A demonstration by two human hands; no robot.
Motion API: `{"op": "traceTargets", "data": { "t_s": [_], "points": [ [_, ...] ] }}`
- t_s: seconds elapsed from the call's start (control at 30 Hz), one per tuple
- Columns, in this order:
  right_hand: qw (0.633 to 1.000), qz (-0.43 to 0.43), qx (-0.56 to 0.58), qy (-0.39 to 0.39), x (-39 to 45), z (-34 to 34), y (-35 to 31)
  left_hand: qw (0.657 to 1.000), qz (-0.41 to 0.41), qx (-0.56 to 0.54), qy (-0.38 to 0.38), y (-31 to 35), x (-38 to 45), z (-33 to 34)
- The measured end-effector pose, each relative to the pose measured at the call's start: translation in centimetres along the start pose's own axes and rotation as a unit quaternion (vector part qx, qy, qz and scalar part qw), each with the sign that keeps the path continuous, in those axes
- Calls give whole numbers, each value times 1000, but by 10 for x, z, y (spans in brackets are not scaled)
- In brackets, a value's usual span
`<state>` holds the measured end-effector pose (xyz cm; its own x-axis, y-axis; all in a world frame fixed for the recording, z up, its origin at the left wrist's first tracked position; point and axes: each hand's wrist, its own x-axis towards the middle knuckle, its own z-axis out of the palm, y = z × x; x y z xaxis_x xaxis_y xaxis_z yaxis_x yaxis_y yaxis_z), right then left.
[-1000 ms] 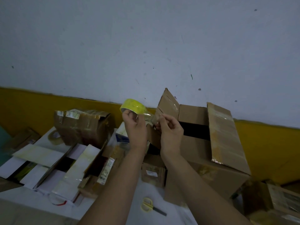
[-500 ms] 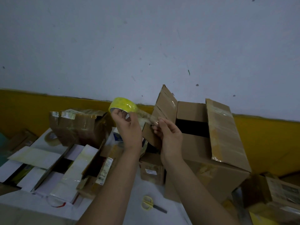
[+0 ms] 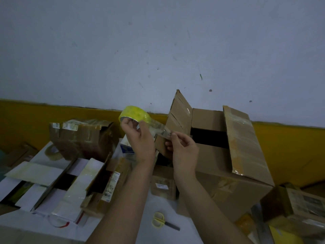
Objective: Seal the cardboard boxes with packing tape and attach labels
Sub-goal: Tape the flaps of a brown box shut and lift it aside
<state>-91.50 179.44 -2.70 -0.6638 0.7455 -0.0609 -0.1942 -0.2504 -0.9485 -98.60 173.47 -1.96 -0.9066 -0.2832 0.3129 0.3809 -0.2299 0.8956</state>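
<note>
My left hand (image 3: 139, 140) grips a yellow-green roll of clear packing tape (image 3: 134, 113), held up in front of the wall. A short strip of tape (image 3: 159, 128) runs from the roll to my right hand (image 3: 182, 148), which pinches its free end. Behind my right hand stands a large brown cardboard box (image 3: 228, 166) with its top flaps open. A taped brown box (image 3: 82, 136) with white labels lies to the left.
Yellow-handled scissors (image 3: 161, 221) lie on the white surface near the front. White boxes (image 3: 58, 182) with open flaps fill the left side. A small labelled carton (image 3: 163, 184) sits between my forearms. More boxes (image 3: 302, 206) are stacked at the lower right.
My hands have drawn apart, and the strip of tape pulled off the roll has grown longer. The roll has moved a little to the left.
</note>
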Motion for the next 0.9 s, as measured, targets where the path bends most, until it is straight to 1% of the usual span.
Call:
{"op": "traceTargets", "data": {
  "t_s": [0.1, 0.2, 0.33, 0.43, 0.5, 0.57, 0.67, 0.73, 0.8, 0.87, 0.9],
  "points": [
    [999, -14, -47, 6, 3, -7, -5, 999, 20, -20, -15, 7, -5, 10],
    [995, -16, -99, 6, 9, -14, -9, 999, 9, -38, -13, 9, -11, 18],
    [986, -19, -163, -11, 14, -24, -16, 998, -49, -45, 8, 4, -19, 22],
    [979, -3, -201, -43, 18, -32, -22, 990, -118, -56, 51, 3, -25, 25],
    [970, -3, -233, -65, 18, -38, -23, 983, -155, -77, 63, 5, -29, 29],
    [960, -37, -267, -68, 16, -44, -22, 980, -167, -89, 59, 7, -32, 34],
    [937, -158, -304, -70, 11, -52, -19, 978, -183, -93, 41, 10, -37, 42],
    [926, -222, -292, -86, 10, -55, -20, 977, -194, -90, 23, 8, -41, 44],
    [924, -231, -279, -120, 11, -56, -24, 977, -193, -86, 0, 3, -45, 42],
    [925, -207, -284, -148, 11, -53, -28, 981, -175, -85, -27, -2, -49, 38],
    [927, -190, -288, -148, 12, -51, -30, 982, -167, -78, -39, -5, -50, 37]
  ]
}}
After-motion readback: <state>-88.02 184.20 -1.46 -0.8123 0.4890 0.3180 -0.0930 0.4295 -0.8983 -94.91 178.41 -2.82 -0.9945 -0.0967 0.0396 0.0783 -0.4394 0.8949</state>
